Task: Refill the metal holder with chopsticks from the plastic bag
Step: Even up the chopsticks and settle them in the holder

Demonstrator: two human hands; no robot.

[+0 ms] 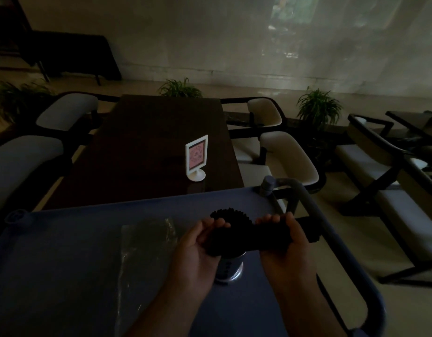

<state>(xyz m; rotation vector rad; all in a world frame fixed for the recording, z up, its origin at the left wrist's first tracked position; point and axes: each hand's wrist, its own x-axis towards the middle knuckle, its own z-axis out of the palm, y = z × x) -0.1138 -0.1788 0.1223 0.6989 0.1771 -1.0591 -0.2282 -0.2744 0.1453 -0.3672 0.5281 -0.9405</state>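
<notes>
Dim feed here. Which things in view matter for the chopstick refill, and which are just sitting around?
For the job:
- bundle of black chopsticks, held by left hand and right hand
- metal holder, on the cart under the bundle
- plastic bag, lying on the blue cart

Just lying about:
- white sign stand on the dark table
- chairs
- potted plants

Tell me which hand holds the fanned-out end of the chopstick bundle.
The left hand: the chopsticks splay at its fingertips; the right hand grips the tighter end.
</notes>
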